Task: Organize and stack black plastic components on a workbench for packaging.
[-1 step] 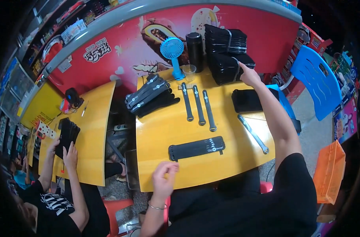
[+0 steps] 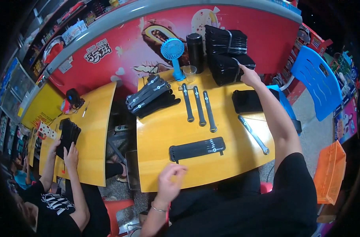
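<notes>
My right hand (image 2: 250, 76) reaches to the back of the yellow table (image 2: 156, 173). Its fingers are closed at the pale band of the lower bundle of folded black pouches (image 2: 223, 71); the fingertips are partly hidden. Near the front edge hovers my left hand (image 2: 170, 182), loosely curled, fingers and thumb apart, nothing visible in it. Just beyond it lies a flat set of dark grey hook-and-loop straps (image 2: 194, 149) with white print. Three single grey straps (image 2: 199, 106) lie side by side farther back, and another strap (image 2: 253, 135) is at the right. A black pouch (image 2: 247, 101) lies below my right forearm.
At the back stand a blue fan (image 2: 172, 49), a clear plastic cup (image 2: 190, 73), a black bottle (image 2: 195, 51) and an upper pouch bundle (image 2: 225, 40). Grey straps are piled (image 2: 150, 94) at the left. A co-worker's hands (image 2: 71, 158) hold black pouches at another table. A blue chair (image 2: 318, 83) stands right.
My left hand has shifted slightly to the right, its fingers spreading a little from the thumb. My right hand stays at the lower bundle.
</notes>
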A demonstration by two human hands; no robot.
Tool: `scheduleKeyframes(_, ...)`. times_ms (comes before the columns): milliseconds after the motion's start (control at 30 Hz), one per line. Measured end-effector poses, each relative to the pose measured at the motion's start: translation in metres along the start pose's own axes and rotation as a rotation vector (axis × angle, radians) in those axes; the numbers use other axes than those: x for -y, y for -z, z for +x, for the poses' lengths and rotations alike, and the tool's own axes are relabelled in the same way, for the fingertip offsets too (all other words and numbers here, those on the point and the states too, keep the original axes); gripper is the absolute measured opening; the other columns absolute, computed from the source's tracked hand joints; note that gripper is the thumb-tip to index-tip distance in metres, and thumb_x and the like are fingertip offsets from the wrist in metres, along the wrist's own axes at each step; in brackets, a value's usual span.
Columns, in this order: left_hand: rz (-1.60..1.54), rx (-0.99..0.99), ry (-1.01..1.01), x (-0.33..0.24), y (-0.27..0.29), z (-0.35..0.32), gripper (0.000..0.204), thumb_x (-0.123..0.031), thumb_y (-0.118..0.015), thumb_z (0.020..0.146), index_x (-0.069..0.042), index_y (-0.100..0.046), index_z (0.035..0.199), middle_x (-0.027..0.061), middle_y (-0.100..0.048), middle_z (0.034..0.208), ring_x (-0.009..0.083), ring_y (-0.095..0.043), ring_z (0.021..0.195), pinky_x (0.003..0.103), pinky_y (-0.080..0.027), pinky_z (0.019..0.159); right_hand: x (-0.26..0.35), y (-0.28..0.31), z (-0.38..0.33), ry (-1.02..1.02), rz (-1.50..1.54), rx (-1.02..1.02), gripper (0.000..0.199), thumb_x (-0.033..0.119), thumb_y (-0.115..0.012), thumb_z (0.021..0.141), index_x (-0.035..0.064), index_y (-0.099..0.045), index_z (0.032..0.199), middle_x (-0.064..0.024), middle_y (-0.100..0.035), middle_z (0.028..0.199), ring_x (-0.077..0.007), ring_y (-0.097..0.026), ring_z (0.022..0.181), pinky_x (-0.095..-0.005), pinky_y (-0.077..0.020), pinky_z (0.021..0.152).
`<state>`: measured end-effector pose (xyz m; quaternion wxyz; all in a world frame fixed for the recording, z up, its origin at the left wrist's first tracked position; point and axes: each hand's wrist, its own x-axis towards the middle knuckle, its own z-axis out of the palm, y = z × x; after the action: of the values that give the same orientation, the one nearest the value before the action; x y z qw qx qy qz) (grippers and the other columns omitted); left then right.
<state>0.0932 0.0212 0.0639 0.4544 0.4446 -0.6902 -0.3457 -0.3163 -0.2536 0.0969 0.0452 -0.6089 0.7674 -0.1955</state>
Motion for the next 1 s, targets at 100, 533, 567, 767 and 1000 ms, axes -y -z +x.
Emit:
scheduleKeyframes(100, -0.141, 0.347, -0.174, -0.065, -0.017, 0.006, 0.007, 0.000, -0.063, 0.083, -0.002, -0.067, 0.088, 0.0118, -0.064, 0.087, 0.0228, -0.064, 0.078, 0.031, -0.051, 0.071, -0.016, -0.003, 0.003, 0.029, 0.055, 0.002, 0.050, 0.012, -0.052, 0.080, 0.0170, -0.054, 0.129, -0.0197, -0.064, 0.111, -0.0376, -0.060, 0.105, -0.0443, -0.0471, 0.092)
scheduleKeyframes(533, -0.681, 0.569, -1.040, -0.243, -0.119, -0.033, 0.019, -0.024, -0.055, 0.076, -0.007, -0.052, 0.070, 0.0084, -0.048, 0.075, 0.0282, -0.052, 0.072, 0.038, -0.040, 0.059, -0.004, 0.084, -0.145, 0.452, 0.167, 0.237, 0.022, 0.009, -0.063, 0.086, 0.0022, -0.066, 0.107, -0.0113, -0.066, 0.078, -0.0160, -0.061, 0.063, -0.0295, -0.0496, 0.061)
scheduleKeyframes(567, -0.704, 0.513, -1.078, -0.250, -0.124, -0.037, 0.017, -0.020, -0.055, 0.070, -0.010, -0.045, 0.062, 0.0064, -0.046, 0.070, 0.0268, -0.050, 0.067, 0.038, -0.039, 0.058, -0.008, 0.088, -0.150, 0.471, 0.154, 0.236, 0.022, 0.009, -0.063, 0.086, 0.0019, -0.066, 0.106, -0.0120, -0.066, 0.078, -0.0170, -0.061, 0.063, -0.0299, -0.0498, 0.061)
scheduleKeyframes(767, -1.003, 0.585, -0.976, -0.276, -0.144, -0.064, 0.019, -0.022, -0.056, 0.079, -0.010, -0.049, 0.066, 0.0039, -0.050, 0.070, 0.0259, -0.053, 0.068, 0.040, -0.040, 0.057, -0.019, 0.097, -0.172, 0.540, 0.164, 0.202, 0.019, 0.005, -0.063, 0.084, 0.0017, -0.068, 0.102, -0.0128, -0.068, 0.084, -0.0192, -0.065, 0.070, -0.0295, -0.0516, 0.065)
scheduleKeyframes(1000, -0.999, 0.639, -1.255, -0.280, -0.164, -0.059, 0.024, -0.022, -0.053, 0.091, -0.003, -0.057, 0.078, 0.0113, -0.058, 0.081, 0.0270, -0.057, 0.069, 0.034, -0.047, 0.061, -0.002, 0.049, -0.191, 0.709, 0.284, 0.124, 0.016, 0.007, -0.064, 0.083, 0.0036, -0.068, 0.098, -0.0147, -0.067, 0.085, -0.0253, -0.066, 0.071, -0.0331, -0.0527, 0.065)
